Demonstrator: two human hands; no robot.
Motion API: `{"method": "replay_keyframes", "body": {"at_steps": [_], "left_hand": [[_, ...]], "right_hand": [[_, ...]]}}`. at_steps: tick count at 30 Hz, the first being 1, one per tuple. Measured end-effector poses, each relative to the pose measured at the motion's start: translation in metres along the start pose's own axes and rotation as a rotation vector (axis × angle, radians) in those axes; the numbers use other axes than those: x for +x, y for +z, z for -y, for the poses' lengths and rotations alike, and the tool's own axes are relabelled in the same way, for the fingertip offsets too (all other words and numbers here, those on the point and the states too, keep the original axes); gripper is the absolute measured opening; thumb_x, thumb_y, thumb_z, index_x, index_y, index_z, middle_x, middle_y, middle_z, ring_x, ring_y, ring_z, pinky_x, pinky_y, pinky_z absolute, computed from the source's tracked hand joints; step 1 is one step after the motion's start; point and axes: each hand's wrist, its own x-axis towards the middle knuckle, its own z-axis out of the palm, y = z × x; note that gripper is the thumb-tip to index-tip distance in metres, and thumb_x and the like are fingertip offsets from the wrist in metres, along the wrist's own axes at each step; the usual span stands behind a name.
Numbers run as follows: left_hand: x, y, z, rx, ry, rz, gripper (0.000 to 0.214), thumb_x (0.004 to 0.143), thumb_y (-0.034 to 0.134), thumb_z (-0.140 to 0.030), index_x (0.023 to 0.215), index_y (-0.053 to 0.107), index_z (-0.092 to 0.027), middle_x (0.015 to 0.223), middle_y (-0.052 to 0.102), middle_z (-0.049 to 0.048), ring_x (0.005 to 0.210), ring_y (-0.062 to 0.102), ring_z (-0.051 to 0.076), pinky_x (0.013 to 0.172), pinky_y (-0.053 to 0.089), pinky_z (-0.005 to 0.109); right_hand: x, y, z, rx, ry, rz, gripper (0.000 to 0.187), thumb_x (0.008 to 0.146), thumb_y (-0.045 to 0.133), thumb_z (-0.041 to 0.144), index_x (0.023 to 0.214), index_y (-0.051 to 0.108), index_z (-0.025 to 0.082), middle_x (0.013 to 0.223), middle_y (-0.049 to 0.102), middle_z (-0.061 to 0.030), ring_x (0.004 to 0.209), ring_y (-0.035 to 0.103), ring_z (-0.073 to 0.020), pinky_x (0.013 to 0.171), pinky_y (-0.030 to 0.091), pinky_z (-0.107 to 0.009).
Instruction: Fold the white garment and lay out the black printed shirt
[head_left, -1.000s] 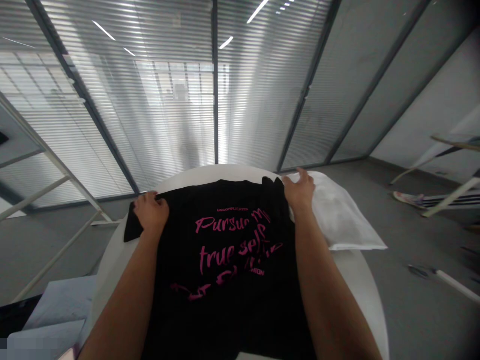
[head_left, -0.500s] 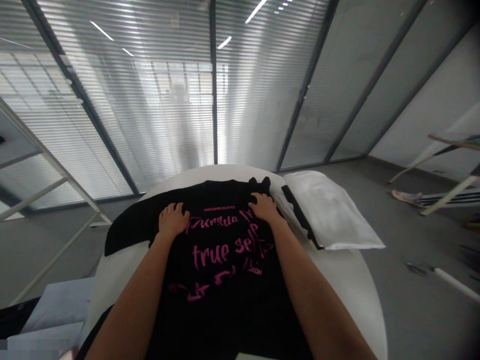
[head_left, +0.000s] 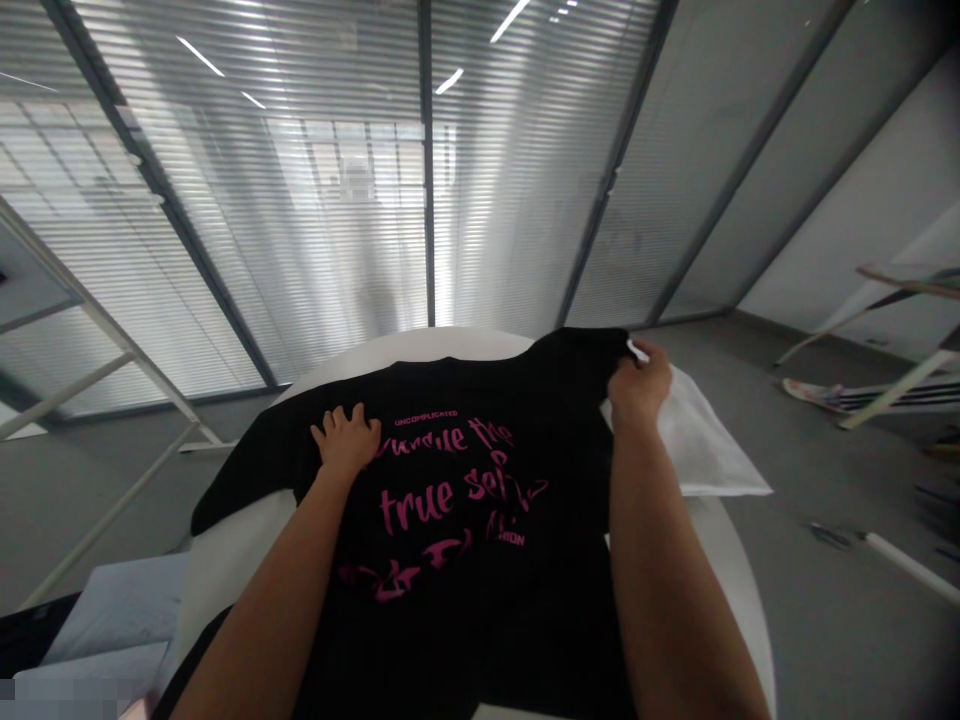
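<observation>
A black T-shirt [head_left: 450, 640] with pink lettering is spread over a round white table [head_left: 731, 570]. My left hand [head_left: 347, 438] lies on its upper left part, fingers spread and pressing on the cloth beside the print. At the upper right, my right hand [head_left: 641, 385] is closed on the end of the shirt's right sleeve, holding it out to the side. A small white bit shows at the fingers of that hand; I cannot tell what it is. The left sleeve [head_left: 236, 465] hangs over the table's left edge.
A flat white fabric or packet [head_left: 709, 445] lies at the table's right, partly behind my right hand. Grey-white sheets [head_left: 112, 610] sit low on the left near a white metal frame [head_left: 124, 350]. A glass wall with blinds [head_left: 510, 200] stands beyond the table.
My right hand has moved right and pulled the bunched right sleeve outward, partly covering the white packet. The lettering has flattened out. My left hand stays nearly in place.
</observation>
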Motion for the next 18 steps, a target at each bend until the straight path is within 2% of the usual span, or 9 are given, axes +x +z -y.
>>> {"method": "replay_keyframes", "body": {"at_steps": [2,5,8,10,12,13,15,16,18], "left_hand": [[0.001,0.001,0.000,0.004,-0.011,-0.002,0.054,0.089,0.035,-0.044,0.135,0.050,-0.020,0.141,0.043,0.0221,0.134,0.035,0.040,0.105,0.023,0.063],[0.001,0.002,-0.001,0.011,-0.020,-0.006,0.055,0.088,0.036,-0.044,0.136,0.050,-0.020,0.141,0.043,0.0218,0.134,0.035,0.040,0.106,0.023,0.063],[0.001,0.001,-0.001,0.010,-0.020,-0.006,0.055,0.088,0.036,-0.044,0.135,0.050,-0.020,0.141,0.043,0.0219,0.134,0.035,0.040,0.106,0.023,0.062],[0.001,0.001,-0.001,0.002,-0.020,0.000,0.055,0.088,0.036,-0.044,0.135,0.051,-0.020,0.141,0.043,0.0216,0.134,0.035,0.040,0.106,0.023,0.063],[0.001,0.000,-0.001,-0.002,-0.019,0.003,0.054,0.088,0.036,-0.044,0.135,0.051,-0.021,0.141,0.043,0.0214,0.134,0.035,0.040,0.106,0.023,0.063],[0.001,0.000,-0.001,-0.001,-0.016,0.001,0.054,0.088,0.036,-0.044,0.134,0.052,-0.021,0.140,0.044,0.0214,0.133,0.035,0.040,0.106,0.023,0.063],[0.001,0.000,-0.001,0.009,-0.006,-0.007,0.054,0.088,0.036,-0.043,0.134,0.052,-0.020,0.139,0.044,0.0218,0.133,0.036,0.040,0.105,0.023,0.063],[0.001,0.000,-0.002,0.014,-0.002,-0.010,0.054,0.088,0.036,-0.043,0.134,0.052,-0.019,0.139,0.045,0.0220,0.132,0.036,0.040,0.105,0.023,0.064],[0.002,0.000,-0.002,0.021,0.005,-0.008,0.054,0.088,0.036,-0.042,0.134,0.052,-0.019,0.139,0.045,0.0224,0.132,0.037,0.040,0.105,0.023,0.064]], "right_hand": [[0.003,-0.011,-0.005,-0.006,0.077,-0.099,0.047,0.087,0.030,0.018,0.129,0.049,0.012,0.116,0.060,-0.0192,0.113,0.055,-0.0315,0.097,0.039,-0.052],[-0.002,-0.018,0.002,0.013,-0.006,0.003,0.048,0.090,0.025,0.020,0.134,0.043,0.019,0.129,0.052,-0.0172,0.124,0.048,-0.0326,0.102,0.035,-0.057],[-0.011,-0.011,0.019,0.024,-0.102,0.178,0.042,0.090,0.029,0.021,0.125,0.052,0.018,0.125,0.057,-0.0160,0.118,0.053,-0.0288,0.099,0.041,-0.049],[-0.019,0.000,0.030,0.031,-0.130,0.318,0.032,0.087,0.039,0.020,0.111,0.060,0.017,0.108,0.067,-0.0119,0.100,0.063,-0.0228,0.090,0.048,-0.040],[-0.030,0.014,0.036,0.038,-0.134,0.579,0.025,0.083,0.047,0.017,0.100,0.065,0.018,0.090,0.071,-0.0058,0.075,0.066,-0.0161,0.075,0.052,-0.031],[-0.037,0.022,0.039,0.037,-0.134,0.758,0.024,0.082,0.048,0.016,0.099,0.066,0.017,0.087,0.071,-0.0042,0.068,0.065,-0.0138,0.071,0.052,-0.028],[-0.056,0.036,0.045,0.035,-0.204,1.021,0.026,0.085,0.048,0.017,0.104,0.066,0.016,0.092,0.072,-0.0050,0.070,0.066,-0.0129,0.072,0.051,-0.026],[-0.067,0.043,0.049,0.030,-0.275,1.069,0.027,0.087,0.047,0.018,0.106,0.066,0.016,0.097,0.072,-0.0060,0.078,0.067,-0.0137,0.077,0.050,-0.026],[-0.092,0.055,0.056,0.005,-0.441,1.033,0.030,0.091,0.046,0.023,0.113,0.065,0.018,0.112,0.069,-0.0068,0.101,0.063,-0.0162,0.093,0.045,-0.028]]}}
